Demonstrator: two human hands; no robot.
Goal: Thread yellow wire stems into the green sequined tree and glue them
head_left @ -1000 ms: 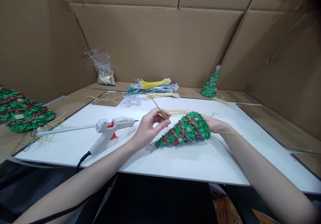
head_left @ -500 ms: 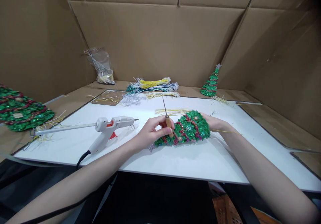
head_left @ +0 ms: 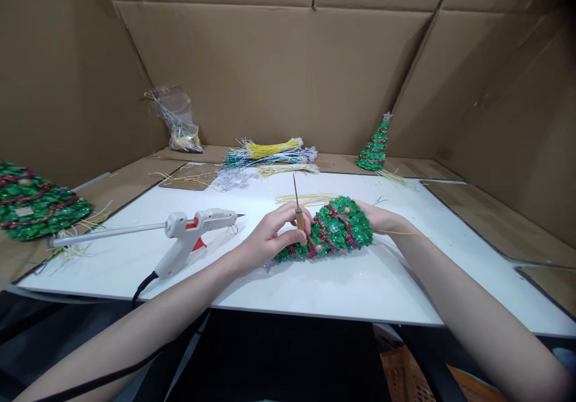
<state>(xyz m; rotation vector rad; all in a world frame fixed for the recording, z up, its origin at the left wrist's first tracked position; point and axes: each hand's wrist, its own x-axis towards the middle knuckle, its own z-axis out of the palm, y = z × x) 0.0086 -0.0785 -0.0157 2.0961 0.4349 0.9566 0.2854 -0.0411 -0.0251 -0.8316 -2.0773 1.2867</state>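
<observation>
1. The left hand point(head_left: 283, 229) is closed, thumb against fingers, around the pale wooden handle of a thin metal-spiked awl point(head_left: 301, 227). The spike points up and away from the tree, presumably to keep it clear of the decorations.
2. Just beneath and to the right of that grip, a green, glittery cone-shaped tree with red tinsel garlands point(head_left: 344, 225) lies on its side; whether the left fingers touch it, I cannot tell.
3. The right hand point(head_left: 371, 213) is at the tree's broad base, probably steadying it. Its fingers are hidden behind the base, so how far they are closed is unclear.
4. Lying down, the tree turns its base toward the right hand, which likely gives access there.
5. Left of the awl grip, a white glue gun with a red trigger point(head_left: 180, 249) points its nozzle toward the hand, seemingly parked within reach.
</observation>
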